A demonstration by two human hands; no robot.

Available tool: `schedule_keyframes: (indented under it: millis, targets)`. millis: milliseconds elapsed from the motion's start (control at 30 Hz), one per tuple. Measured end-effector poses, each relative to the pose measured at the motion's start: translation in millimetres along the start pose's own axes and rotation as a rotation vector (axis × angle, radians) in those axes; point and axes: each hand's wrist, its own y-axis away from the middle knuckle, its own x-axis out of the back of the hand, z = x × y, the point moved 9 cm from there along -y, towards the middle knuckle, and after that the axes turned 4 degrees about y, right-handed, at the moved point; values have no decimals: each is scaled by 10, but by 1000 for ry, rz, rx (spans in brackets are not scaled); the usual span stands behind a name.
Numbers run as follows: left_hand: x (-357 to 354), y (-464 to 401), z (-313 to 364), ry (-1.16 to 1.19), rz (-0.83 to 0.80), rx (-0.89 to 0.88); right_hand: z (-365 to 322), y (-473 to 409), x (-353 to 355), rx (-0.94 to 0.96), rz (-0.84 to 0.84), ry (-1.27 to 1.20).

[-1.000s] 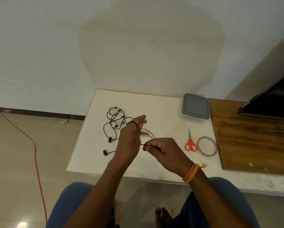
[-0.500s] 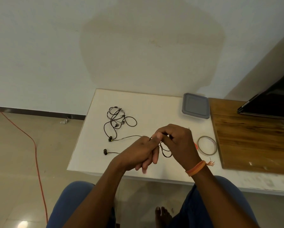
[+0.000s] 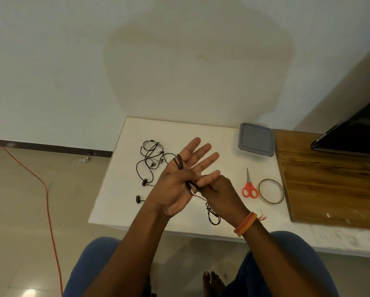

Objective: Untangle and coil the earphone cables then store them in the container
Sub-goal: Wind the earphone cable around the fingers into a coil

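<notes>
Left hand [image 3: 180, 179] now splayed, cable [image 3: 179, 162] wound round palm | right hand [image 3: 220, 189] grip still pinching cable

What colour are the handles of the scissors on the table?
Red-orange handles on the scissors, with silver blades; the head view, the only one, shows them clearly.

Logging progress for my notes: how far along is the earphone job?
Done: nothing stored; the container sits lidded. In hand: cable turns wrap the left hand while the right hand pinches the cable. Left: the tangled earphones on the table, then storing.
</notes>
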Motion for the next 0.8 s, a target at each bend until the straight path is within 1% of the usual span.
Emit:
schedule_keyframes:
  millis: [67,167,300,367,400,467,533,567,600,667,800]
  targets:
    - [150,-1,60,-137,109,-46,-34,28,-98,-26,-72,-3]
    - [319,40,175,-447,298,-108,-38,79,-198,-102,-174,-11]
    - [420,95,280,-677,444,-169,-17,135,-244,-150,-300,22]
    - [461,111,318,-728,489,-195,-3,135,-192,-183,-301,-29]
    - [481,118,332,-708,510,-207,12,135,-152,-207,-285,-66]
    - [528,126,339,-586,549,-230,56,132,-94,-257,-259,-148]
    - [554,120,344,-504,574,-233,94,141,-88,-301,-260,-226]
    - [555,110,342,-518,575,-220,108,146,-98,-315,-268,-253]
    - [555,92,333,-580,571,-195,105,148,-105,-319,-271,-268]
    - [534,45,295,-812,525,-117,83,129,-91,-289,-247,-264]
    - [465,17,60,-1392,318,83,97,83,-15,-250,-149,-288]
